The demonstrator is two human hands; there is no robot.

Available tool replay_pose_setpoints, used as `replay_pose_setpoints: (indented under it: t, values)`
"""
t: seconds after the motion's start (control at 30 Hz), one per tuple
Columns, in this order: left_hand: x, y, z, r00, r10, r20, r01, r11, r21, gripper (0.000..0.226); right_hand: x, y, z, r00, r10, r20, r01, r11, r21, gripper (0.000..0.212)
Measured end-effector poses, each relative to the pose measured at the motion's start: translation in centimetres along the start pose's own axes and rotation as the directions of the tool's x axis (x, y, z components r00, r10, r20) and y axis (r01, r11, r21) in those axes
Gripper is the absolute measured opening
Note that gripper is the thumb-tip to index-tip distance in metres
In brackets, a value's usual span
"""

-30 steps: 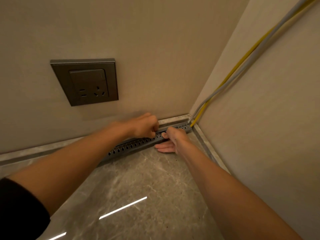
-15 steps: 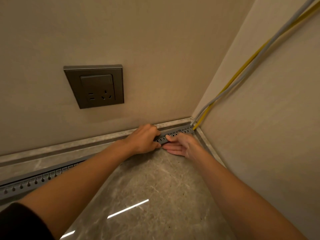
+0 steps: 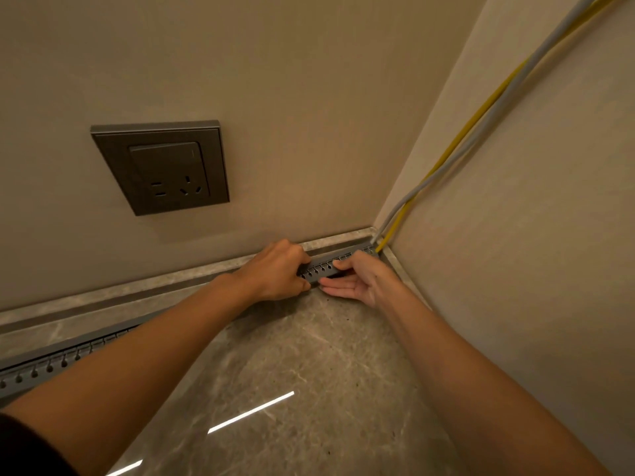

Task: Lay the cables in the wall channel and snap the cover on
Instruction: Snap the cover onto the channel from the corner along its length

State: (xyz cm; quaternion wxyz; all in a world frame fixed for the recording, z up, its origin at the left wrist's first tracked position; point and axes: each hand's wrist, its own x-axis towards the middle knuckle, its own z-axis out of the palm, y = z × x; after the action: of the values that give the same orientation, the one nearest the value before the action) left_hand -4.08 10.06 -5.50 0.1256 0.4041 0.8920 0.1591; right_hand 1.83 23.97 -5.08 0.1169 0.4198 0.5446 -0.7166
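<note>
Channel [image 3: 324,269], grey and slotted, runs along the foot of the wall below the socket [image 3: 161,168], from far down-left of it to the room corner down-right of it. Both hands sit on the stretch down-right of the socket. Left hand [image 3: 275,269] grips it, fingers curled over the top edge and thumb at the front. Right hand [image 3: 360,280] has its thumb pressed on the slotted face, with its fingers straight and together on the floor [image 3: 309,372] just under it. Cables come down the side wall, well right of the socket, and enter the channel's corner end. Step in hand, by my reading: seating the cables in the channel near that end, cover not yet on. Next move likely calls for pressing the runs down behind the slotted wall, working back toward the socket, then lining up a cover. No separate cover is in view that I can tell. Count: one channel; one yellow cable [image 3: 460,140]; grey cable [image 3: 563,25], one or two, cannot tell; one socket; two hands; two light streaks on the floor.
</note>
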Motion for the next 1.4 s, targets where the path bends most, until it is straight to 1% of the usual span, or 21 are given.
replay_pose_setpoints:
  t: [0.07,0.17,0.33,0.4,0.47,0.57,0.67,0.77,0.87,1.0,1.13,1.27,1.4]
  values:
    - [0.2,0.0,-0.2,1.0,-0.006,0.023,0.006,1.0,-0.009,0.025,0.1,0.0,0.1,1.0,-0.003,-0.015,0.003,1.0,-0.018,0.015]
    - [0.7,0.2,-0.4,0.999,-0.018,0.05,0.019,1.0,-0.025,0.021,0.4,-0.1,0.3,0.999,-0.001,-0.041,0.0,1.0,-0.029,0.016]
    - [1.7,0.9,0.4,1.0,-0.005,0.022,0.007,0.997,-0.08,0.022,1.2,-0.6,0.7,0.991,0.006,-0.131,-0.018,0.996,-0.088,0.013]
    - [1.7,1.2,0.7,1.0,0.007,-0.001,-0.007,0.997,-0.072,0.025,1.4,-0.8,0.6,0.99,0.007,-0.141,-0.024,0.992,-0.12,0.018]
    - [1.5,1.4,0.8,1.0,0.019,-0.024,-0.02,0.999,-0.035,0.027,1.3,-0.8,0.4,0.991,0.021,-0.134,-0.042,0.987,-0.154,0.019]
    - [1.1,1.9,1.3,0.998,0.037,-0.051,-0.036,0.999,0.021,0.026,1.1,-1.0,-0.3,0.995,0.042,-0.093,-0.061,0.974,-0.217,0.014]
    - [0.9,2.2,1.4,0.998,0.042,-0.055,-0.04,0.999,0.029,0.025,0.7,-1.0,-0.8,0.997,0.051,-0.06,-0.064,0.968,-0.243,0.013]
    - [1.2,1.9,1.0,0.999,0.024,-0.046,-0.026,0.999,-0.034,0.024,0.5,-0.3,-0.7,1.0,0.027,0.001,-0.027,0.985,-0.172,0.012]
    - [1.2,1.5,0.9,0.998,-0.03,-0.064,0.02,0.989,-0.146,0.023,0.3,0.0,-0.9,0.998,0.024,0.065,-0.018,0.996,-0.089,0.013]
    - [1.1,1.2,1.2,0.992,-0.077,-0.097,0.049,0.964,-0.263,0.029,0.1,-0.3,-1.1,0.995,0.038,0.091,-0.03,0.995,-0.091,0.009]
    - [1.1,1.2,1.3,0.987,-0.12,-0.106,0.078,0.939,-0.335,0.03,0.2,-0.4,-1.4,0.99,0.039,0.136,-0.03,0.997,-0.066,0.008]
    - [1.1,1.1,1.6,0.984,-0.143,-0.102,0.095,0.921,-0.377,0.029,0.8,-0.4,-1.3,0.99,0.062,0.124,-0.048,0.992,-0.114,0.006]
    - [1.2,0.9,1.7,0.984,-0.153,-0.096,0.103,0.913,-0.396,0.028,1.2,-0.4,-0.8,0.996,0.067,0.059,-0.059,0.988,-0.14,0.006]
